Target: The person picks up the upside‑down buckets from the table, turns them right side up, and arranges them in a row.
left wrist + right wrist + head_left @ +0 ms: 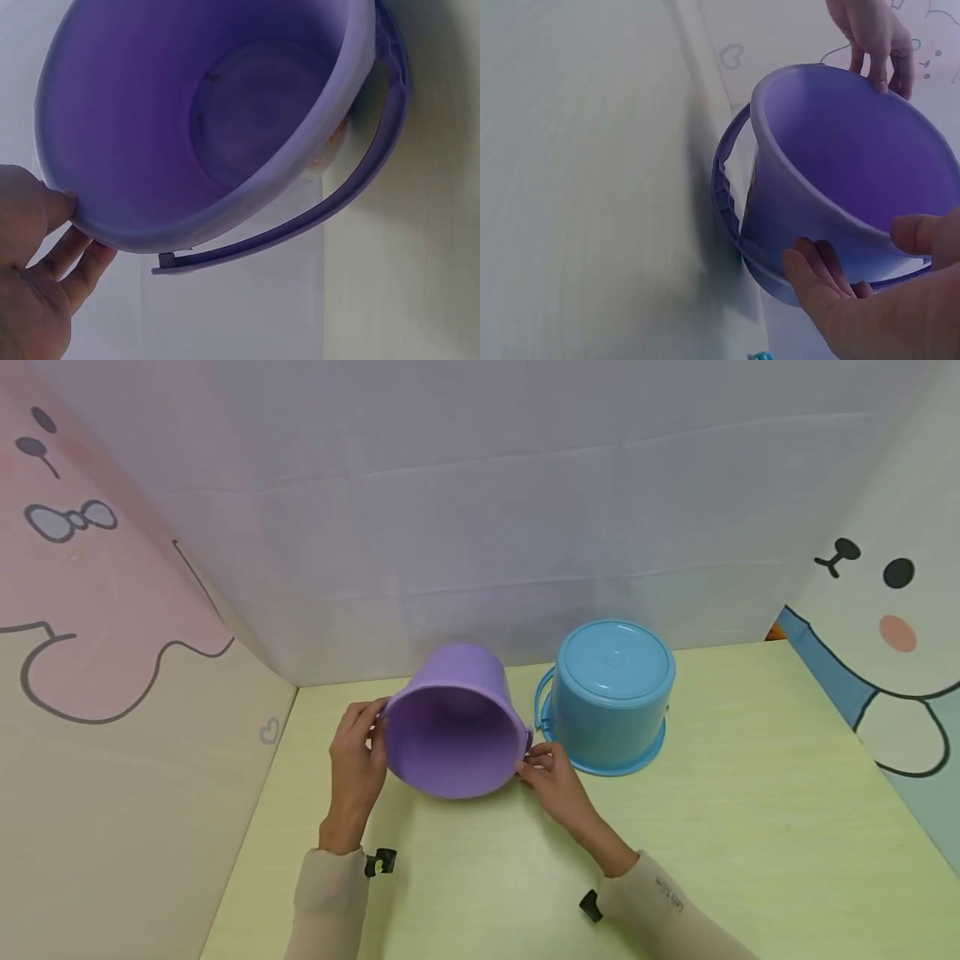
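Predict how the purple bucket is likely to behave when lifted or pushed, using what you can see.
The purple bucket is probably stiff: its rim shows a smooth round curve between the left hand and right hand. It looks empty and thin-walled, so likely light for its size. Its handle bows away from the rim, so it may swing.

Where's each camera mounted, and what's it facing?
Head: worn there, facing forward and down at the purple bucket and blue bucket; left hand, right hand and sleeves show.
Left wrist: worn there, facing into the purple bucket; left hand shows.
Right wrist: worn there, facing the purple bucket's outside and opening; both hands show.
Both wrist views share the left hand, purple bucket and handle.
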The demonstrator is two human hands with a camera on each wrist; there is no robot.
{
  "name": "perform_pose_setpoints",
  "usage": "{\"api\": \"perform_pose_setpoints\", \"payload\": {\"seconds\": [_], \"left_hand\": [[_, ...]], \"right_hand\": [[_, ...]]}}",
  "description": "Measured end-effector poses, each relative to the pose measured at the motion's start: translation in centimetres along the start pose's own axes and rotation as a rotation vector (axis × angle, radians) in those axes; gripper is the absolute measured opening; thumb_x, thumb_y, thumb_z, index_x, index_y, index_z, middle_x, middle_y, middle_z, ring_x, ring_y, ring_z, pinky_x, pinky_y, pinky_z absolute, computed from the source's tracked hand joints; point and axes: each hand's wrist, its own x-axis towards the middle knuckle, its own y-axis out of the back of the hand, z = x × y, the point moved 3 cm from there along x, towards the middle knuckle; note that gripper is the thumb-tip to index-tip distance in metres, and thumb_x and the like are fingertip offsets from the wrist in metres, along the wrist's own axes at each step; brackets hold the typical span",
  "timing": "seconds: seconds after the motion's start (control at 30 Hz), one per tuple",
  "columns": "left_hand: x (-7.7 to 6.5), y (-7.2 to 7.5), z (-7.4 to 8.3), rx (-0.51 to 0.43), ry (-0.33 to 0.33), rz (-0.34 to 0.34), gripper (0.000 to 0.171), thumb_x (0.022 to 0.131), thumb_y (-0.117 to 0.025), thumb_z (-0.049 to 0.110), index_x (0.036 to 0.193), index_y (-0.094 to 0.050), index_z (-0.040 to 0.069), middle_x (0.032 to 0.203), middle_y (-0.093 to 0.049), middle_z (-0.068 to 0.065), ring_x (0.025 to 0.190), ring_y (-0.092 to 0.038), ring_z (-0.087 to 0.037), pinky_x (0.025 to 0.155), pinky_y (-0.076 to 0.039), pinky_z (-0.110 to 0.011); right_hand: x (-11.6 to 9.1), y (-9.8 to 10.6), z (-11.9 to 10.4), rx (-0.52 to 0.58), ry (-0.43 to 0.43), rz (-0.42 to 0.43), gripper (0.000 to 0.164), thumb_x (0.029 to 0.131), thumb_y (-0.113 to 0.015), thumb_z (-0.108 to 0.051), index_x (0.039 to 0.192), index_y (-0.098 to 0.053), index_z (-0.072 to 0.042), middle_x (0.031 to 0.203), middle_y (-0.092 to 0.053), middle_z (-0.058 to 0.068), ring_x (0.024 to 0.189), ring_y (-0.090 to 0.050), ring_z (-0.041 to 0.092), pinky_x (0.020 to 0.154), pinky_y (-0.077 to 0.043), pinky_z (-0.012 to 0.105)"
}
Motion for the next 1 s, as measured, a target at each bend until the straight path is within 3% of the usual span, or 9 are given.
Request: {"api": "perform_pose_setpoints", "payload": {"seconds": [0.13, 0.3, 0.57, 0.83, 1.0], "left_hand": [[0.0, 0.0, 0.0, -0.036, 0.029, -0.003, 0.030, 0.096, -0.067, -0.015, 0.123, -0.072, -0.005, 0.110, -0.067, -0.018, 0.098, -0.070, -0.032, 0.082, -0.045, 0.000], [-0.1, 0.1, -0.2, -0.065, 0.076, -0.008, 0.030, 0.097, -0.066, -0.014, 0.123, -0.072, -0.004, 0.111, -0.066, -0.018, 0.097, -0.071, -0.032, 0.079, -0.046, -0.001], [-0.3, 0.3, -0.7, -0.064, 0.134, -0.013, 0.031, 0.096, -0.067, -0.013, 0.125, -0.072, -0.003, 0.111, -0.066, -0.020, 0.092, -0.069, -0.033, 0.072, -0.045, -0.004], [-0.2, 0.4, -0.8, -0.138, 0.157, -0.002, 0.032, 0.095, -0.067, -0.015, 0.124, -0.072, -0.005, 0.109, -0.067, -0.023, 0.088, -0.069, -0.035, 0.068, -0.047, -0.005], [-0.2, 0.4, -1.1, -0.192, 0.192, -0.011, 0.030, 0.096, -0.067, -0.014, 0.125, -0.073, -0.005, 0.109, -0.067, -0.022, 0.087, -0.067, -0.030, 0.065, -0.048, -0.006]], "right_hand": [[0.1, -0.4, -0.1, 0.097, -0.039, -0.013, 0.025, 0.106, -0.058, -0.002, 0.127, -0.050, 0.008, 0.120, -0.065, 0.026, 0.112, -0.066, 0.034, 0.102, -0.057, 0.052], [0.3, -0.6, -0.2, 0.151, -0.020, -0.022, 0.015, 0.106, -0.055, 0.003, 0.118, -0.056, 0.010, 0.112, -0.064, 0.021, 0.107, -0.065, 0.032, 0.100, -0.058, 0.050], [0.5, -0.4, -0.9, 0.187, 0.023, -0.007, 0.013, 0.107, -0.053, 0.005, 0.118, -0.055, 0.011, 0.111, -0.062, 0.022, 0.097, -0.067, 0.022, 0.095, -0.061, 0.043], [0.4, 0.0, -2.2, 0.191, 0.066, 0.006, 0.013, 0.109, -0.051, 0.003, 0.119, -0.053, 0.011, 0.109, -0.060, 0.021, 0.092, -0.066, 0.022, 0.089, -0.063, 0.037], [0.6, 0.3, -2.8, 0.165, 0.087, 0.022, 0.013, 0.109, -0.051, 0.001, 0.119, -0.054, 0.010, 0.109, -0.060, 0.022, 0.090, -0.066, 0.020, 0.084, -0.063, 0.031]]}}
